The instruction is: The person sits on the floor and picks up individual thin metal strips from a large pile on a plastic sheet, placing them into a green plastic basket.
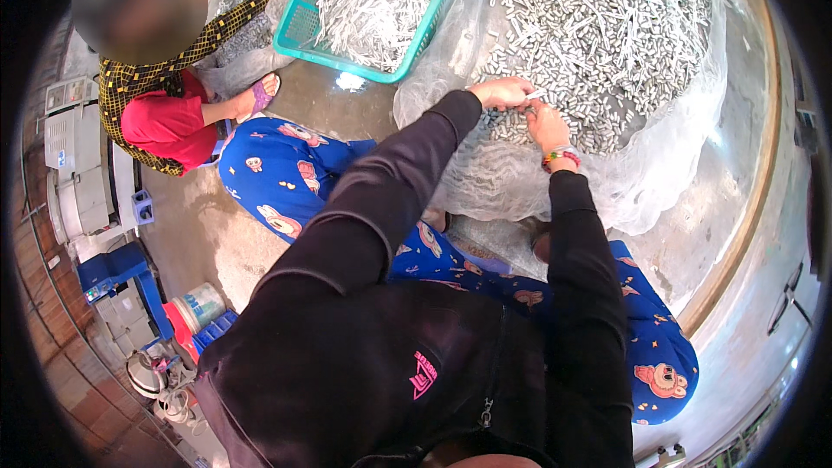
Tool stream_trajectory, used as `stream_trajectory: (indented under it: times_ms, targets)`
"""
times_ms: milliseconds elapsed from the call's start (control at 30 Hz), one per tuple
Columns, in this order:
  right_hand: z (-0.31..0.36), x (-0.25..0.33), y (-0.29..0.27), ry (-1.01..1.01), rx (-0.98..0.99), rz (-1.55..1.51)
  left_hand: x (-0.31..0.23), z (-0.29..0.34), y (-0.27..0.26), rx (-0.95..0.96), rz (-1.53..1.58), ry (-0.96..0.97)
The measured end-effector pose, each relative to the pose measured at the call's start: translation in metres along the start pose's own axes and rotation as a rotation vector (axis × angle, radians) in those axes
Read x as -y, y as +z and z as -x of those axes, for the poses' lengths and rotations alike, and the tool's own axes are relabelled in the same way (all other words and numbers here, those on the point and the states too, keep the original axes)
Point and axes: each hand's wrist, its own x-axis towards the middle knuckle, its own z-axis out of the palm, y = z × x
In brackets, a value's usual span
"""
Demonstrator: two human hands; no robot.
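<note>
My left hand (503,93) is closed in a pinch at the near edge of a heap of small silvery metal pieces (607,26). A small pale strip-like piece (533,95) shows at its fingertips. Just to the right, my right hand (548,128), with a beaded bracelet at the wrist, has its fingers drawn together close to the left fingertips. What those fingers hold, if anything, is too small to make out. Under the heap lies a whitish translucent mesh sheet (511,175), bunched toward me.
A turquoise plastic basket (340,59) of thin silvery strips (381,4) stands beyond my left arm. At far left a co-worker (152,104) sits with hands at another heap. Machines (78,139) and a white bucket (199,305) stand left; a wooden edge (737,243) runs along the right.
</note>
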Motion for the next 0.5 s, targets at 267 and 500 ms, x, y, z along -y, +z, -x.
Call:
stream_trajectory:
  times_ms: [267, 500]
  targets:
    - [0.008, 0.016, 0.011, -0.171, -0.068, 0.361, 0.017, -0.02, -0.023, -0.411, 0.218, 0.038]
    - [0.028, 0.035, 0.005, -0.079, 0.07, 0.287, -0.003, 0.003, -0.03, -0.34, -0.232, 0.173]
